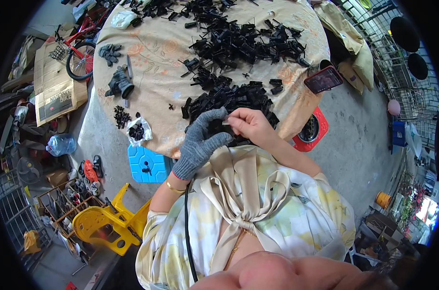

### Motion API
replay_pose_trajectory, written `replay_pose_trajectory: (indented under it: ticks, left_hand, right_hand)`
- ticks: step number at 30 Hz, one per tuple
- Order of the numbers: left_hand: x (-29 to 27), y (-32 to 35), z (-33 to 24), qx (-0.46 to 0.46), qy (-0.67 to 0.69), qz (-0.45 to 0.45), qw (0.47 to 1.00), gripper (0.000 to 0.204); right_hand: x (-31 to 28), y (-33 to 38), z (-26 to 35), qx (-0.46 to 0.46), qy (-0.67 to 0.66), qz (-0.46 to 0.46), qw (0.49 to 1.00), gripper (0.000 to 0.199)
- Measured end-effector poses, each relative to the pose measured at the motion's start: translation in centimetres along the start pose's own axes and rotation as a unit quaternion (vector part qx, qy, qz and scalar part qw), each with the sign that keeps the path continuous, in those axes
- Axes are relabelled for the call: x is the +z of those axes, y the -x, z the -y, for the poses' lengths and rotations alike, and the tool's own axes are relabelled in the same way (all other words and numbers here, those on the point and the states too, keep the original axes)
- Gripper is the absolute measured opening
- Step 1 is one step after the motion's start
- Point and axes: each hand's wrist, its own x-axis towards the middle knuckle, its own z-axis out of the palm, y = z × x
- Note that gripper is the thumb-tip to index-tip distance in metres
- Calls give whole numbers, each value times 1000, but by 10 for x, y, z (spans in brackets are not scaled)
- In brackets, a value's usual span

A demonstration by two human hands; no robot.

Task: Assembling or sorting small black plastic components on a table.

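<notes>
My left hand [200, 140], in a grey knitted glove, curves over the near edge of a pile of small black plastic parts [243, 99]. Its thumb and fingers stand apart, and nothing shows between them. Close beside its fingertips is my bare right hand [252, 126], thumb and fingers pinched together. A small pale bit shows at that pinch, too small to name. Both hands are at the near side of a round table with a beige flowered cloth [154, 63]. A larger heap of black parts with thin stems [243, 43] spreads across its far side.
At the table's left lie dark gloves [120, 83], tiny black pieces [121, 117] and a white bag of black pieces [139, 130]. A phone [323, 79] stands at the right edge. Blue [147, 164] and red [318, 130] stools and a yellow chair [108, 220] stand around.
</notes>
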Motion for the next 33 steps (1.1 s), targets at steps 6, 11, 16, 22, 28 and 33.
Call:
replay_pose_trajectory:
  ticks: [6,11,16,22,28,33]
  left_hand:
    - [0,-6,-2,-21,31,-61,997,36]
    - [-3,-7,-1,-1,-48,-70,996,32]
    - [-6,-5,7,105,-155,-62,980,30]
    - [-25,-4,17,181,-347,-47,919,32]
    - [-66,-31,31,120,-533,-224,807,45]
    - [-89,-38,41,35,-626,-197,754,46]
  right_hand:
    - [4,1,-1,-44,62,27,997,16]
    - [4,1,9,-63,161,40,984,14]
    - [7,-5,2,-51,178,29,982,14]
    - [0,-24,-3,-38,224,82,970,15]
    - [-38,-101,-3,-205,571,-84,791,36]
    - [-34,-161,-47,-140,671,-118,718,34]
